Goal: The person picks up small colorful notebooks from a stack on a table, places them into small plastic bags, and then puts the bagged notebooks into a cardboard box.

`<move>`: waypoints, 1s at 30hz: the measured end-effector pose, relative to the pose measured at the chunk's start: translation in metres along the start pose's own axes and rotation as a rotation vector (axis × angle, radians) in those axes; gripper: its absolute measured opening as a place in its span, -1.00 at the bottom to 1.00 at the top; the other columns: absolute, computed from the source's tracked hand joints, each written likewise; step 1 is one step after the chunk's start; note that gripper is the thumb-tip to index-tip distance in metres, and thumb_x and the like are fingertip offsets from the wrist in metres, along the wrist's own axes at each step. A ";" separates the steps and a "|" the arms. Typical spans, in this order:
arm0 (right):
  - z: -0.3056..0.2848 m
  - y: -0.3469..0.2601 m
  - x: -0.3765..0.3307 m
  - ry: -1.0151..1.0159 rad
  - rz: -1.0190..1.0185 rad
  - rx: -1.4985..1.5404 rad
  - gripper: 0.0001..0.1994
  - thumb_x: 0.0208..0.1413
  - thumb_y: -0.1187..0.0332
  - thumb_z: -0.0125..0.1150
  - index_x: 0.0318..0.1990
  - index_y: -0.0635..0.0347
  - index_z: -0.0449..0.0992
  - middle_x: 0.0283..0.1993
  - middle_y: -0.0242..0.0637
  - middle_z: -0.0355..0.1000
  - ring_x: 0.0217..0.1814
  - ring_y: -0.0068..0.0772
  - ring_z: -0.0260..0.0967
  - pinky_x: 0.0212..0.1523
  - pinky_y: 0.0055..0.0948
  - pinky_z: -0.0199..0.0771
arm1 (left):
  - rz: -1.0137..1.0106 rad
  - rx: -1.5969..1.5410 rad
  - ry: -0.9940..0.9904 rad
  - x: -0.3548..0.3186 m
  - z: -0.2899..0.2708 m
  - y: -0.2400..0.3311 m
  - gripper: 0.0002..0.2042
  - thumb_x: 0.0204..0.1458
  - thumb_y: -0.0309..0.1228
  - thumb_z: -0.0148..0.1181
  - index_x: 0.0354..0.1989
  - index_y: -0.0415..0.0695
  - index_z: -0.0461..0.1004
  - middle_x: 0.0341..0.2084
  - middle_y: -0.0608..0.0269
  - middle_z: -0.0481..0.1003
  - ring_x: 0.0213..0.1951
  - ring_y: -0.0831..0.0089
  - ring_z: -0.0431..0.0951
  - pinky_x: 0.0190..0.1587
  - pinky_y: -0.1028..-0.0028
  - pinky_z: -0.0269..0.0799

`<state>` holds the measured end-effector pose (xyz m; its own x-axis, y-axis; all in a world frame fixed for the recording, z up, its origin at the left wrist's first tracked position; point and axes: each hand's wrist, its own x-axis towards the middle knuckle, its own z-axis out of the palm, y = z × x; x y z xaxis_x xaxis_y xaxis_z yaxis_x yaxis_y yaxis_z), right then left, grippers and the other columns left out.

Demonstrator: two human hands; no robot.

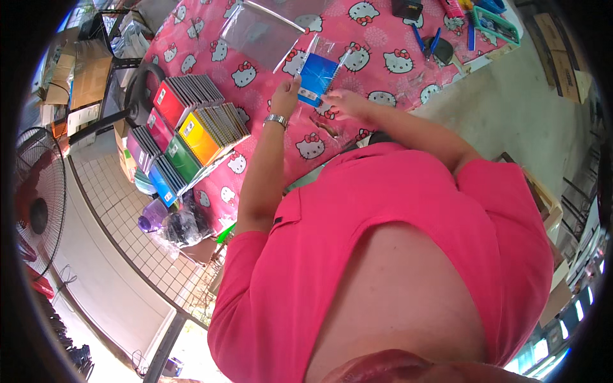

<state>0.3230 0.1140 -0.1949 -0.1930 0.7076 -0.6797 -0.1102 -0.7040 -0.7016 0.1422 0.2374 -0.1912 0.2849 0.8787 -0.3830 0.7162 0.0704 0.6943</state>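
Observation:
A small blue spiral notebook (319, 73) lies at a tilt over the pink tablecloth, in a clear plastic sleeve (327, 46) that reaches past its far end. My left hand (286, 97), with a metal watch on the wrist, is closed on the notebook's near left edge. At the near right corner, the fingers of my right hand (345, 103) pinch the edge; their tips are small and hard to make out. Beyond the notebook lies a stack of clear plastic sleeves (262, 37).
Stacks of spiral notebooks in red (169, 102), yellow (198, 133), green (182, 158) and blue stand on the table's left side. Blue-handled pliers (434, 43) and a green basket (495, 27) are at the far right. A fan (39, 214) stands left of the table.

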 end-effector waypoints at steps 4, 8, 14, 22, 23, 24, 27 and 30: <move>-0.003 -0.037 -0.037 0.101 0.010 0.101 -0.25 0.03 -0.30 -0.08 0.10 0.23 0.31 -0.02 -0.21 0.34 0.04 -0.37 0.26 0.02 -0.25 0.31 | -0.070 -0.252 -0.222 -0.020 -0.016 0.026 -0.40 0.13 0.10 -0.17 -0.09 -0.26 0.47 -0.32 0.10 0.52 -0.28 0.38 0.49 -0.16 0.38 0.39; -0.039 -0.064 -0.068 0.074 -0.159 0.131 -0.24 0.06 -0.28 -0.12 0.19 0.22 0.24 -0.02 -0.21 0.34 0.02 -0.41 0.27 0.01 -0.37 0.31 | -0.169 -0.615 -0.399 -0.036 -0.036 0.052 -0.31 0.16 0.17 -0.34 -0.02 -0.29 0.41 -0.33 0.21 0.51 -0.32 0.48 0.48 -0.12 0.46 0.39; -0.071 -0.054 -0.058 0.052 -0.267 0.017 -0.56 0.21 0.08 -0.03 0.18 0.02 0.30 -0.09 -0.27 0.35 -0.01 -0.44 0.28 -0.01 -0.48 0.29 | -0.017 -0.887 -0.445 -0.029 -0.030 0.024 -0.58 0.19 -0.23 -0.16 0.10 -0.30 0.29 -0.06 0.22 0.41 -0.02 0.48 0.36 0.09 0.47 0.20; -0.066 -0.069 -0.010 -0.010 -0.692 -0.700 -0.65 0.01 0.33 0.19 0.01 0.05 0.46 -0.27 -0.26 0.32 -0.18 -0.36 0.30 -0.14 -0.39 0.31 | -0.049 -0.687 -0.696 0.002 -0.017 0.041 -0.64 -0.04 -0.48 0.17 -0.01 -0.24 0.43 -0.16 0.30 0.47 -0.11 0.54 0.42 -0.05 0.50 0.28; -0.064 -0.072 -0.009 -0.005 -0.704 -0.726 -0.69 0.00 0.37 0.19 -0.04 0.04 0.49 -0.31 -0.29 0.29 -0.22 -0.39 0.29 -0.19 -0.41 0.30 | 0.058 -0.628 -0.586 0.003 -0.013 0.039 -0.68 -0.07 -0.51 0.19 -0.08 -0.24 0.47 -0.18 0.29 0.48 -0.14 0.52 0.43 -0.08 0.49 0.31; -0.061 -0.072 -0.009 0.046 -0.741 -0.721 -0.72 -0.02 0.37 0.19 -0.10 0.06 0.51 -0.32 -0.28 0.31 -0.24 -0.36 0.32 -0.22 -0.40 0.32 | 0.163 -0.566 -0.474 0.001 -0.008 0.037 -0.72 -0.09 -0.53 0.20 -0.14 -0.23 0.51 -0.20 0.28 0.49 -0.17 0.50 0.45 -0.12 0.47 0.34; -0.051 -0.067 -0.012 0.202 -0.850 -0.693 -0.79 -0.11 0.38 0.19 -0.25 0.10 0.53 -0.36 -0.27 0.36 -0.32 -0.28 0.37 -0.30 -0.36 0.36 | 0.488 -0.057 -0.179 -0.013 -0.006 0.057 -0.76 -0.16 -0.56 0.23 -0.24 -0.20 0.56 -0.27 0.24 0.49 -0.19 0.46 0.47 -0.18 0.52 0.39; -0.041 -0.062 -0.019 0.255 -0.922 -0.713 -0.81 -0.14 0.38 0.19 -0.30 0.14 0.52 -0.37 -0.27 0.35 -0.30 -0.24 0.36 -0.29 -0.32 0.36 | 0.540 0.182 -0.145 -0.034 -0.011 0.080 -0.69 -0.22 -0.58 0.22 -0.20 -0.16 0.55 -0.25 0.16 0.48 -0.20 0.37 0.48 -0.20 0.50 0.41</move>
<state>0.3733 0.1467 -0.1472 -0.1168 0.9774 0.1763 0.4763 0.2109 -0.8536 0.1825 0.2180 -0.1162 0.7148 0.6932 -0.0920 0.5393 -0.4628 0.7035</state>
